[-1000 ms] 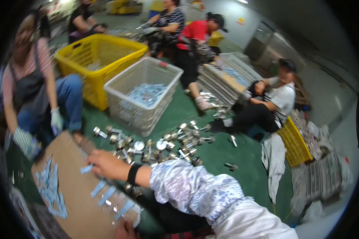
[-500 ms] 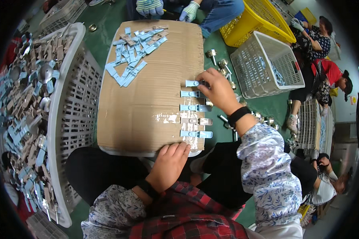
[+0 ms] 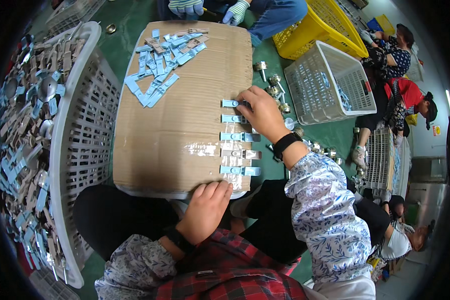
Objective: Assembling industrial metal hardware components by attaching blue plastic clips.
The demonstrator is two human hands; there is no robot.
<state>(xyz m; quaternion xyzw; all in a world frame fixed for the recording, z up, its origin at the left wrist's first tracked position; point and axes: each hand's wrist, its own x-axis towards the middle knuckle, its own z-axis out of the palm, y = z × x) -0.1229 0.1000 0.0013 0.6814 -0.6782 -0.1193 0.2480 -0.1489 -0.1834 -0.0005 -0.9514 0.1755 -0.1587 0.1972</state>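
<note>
A column of light blue plastic clips [image 3: 237,136], with one beige clip [image 3: 240,154] among them, lies along the right side of a cardboard-topped surface [image 3: 175,130]. At the far end of this column, my right hand [image 3: 260,111] has its thumb and fingers closed on a light blue clip [image 3: 229,103], whose right end they hide. My left hand [image 3: 206,210] lies palm down at the near edge of the cardboard, fingers stretched out, below the nearest clip. A loose heap of blue and beige clips [image 3: 167,57] covers the far left of the cardboard.
On my left stands a large white crate [image 3: 82,145] heaped with clips and metal parts. Round metal parts with stems [image 3: 275,80] lie on the green floor at right, near a white basket [image 3: 305,87] and yellow basket [image 3: 290,45]. A person's gloved hands [image 3: 187,7] are opposite; other people sit at right.
The whole view has shifted slightly, so the cardboard sits a little further left. My right hand stays at the farthest clip in the column; my left hand stays at the near edge.
</note>
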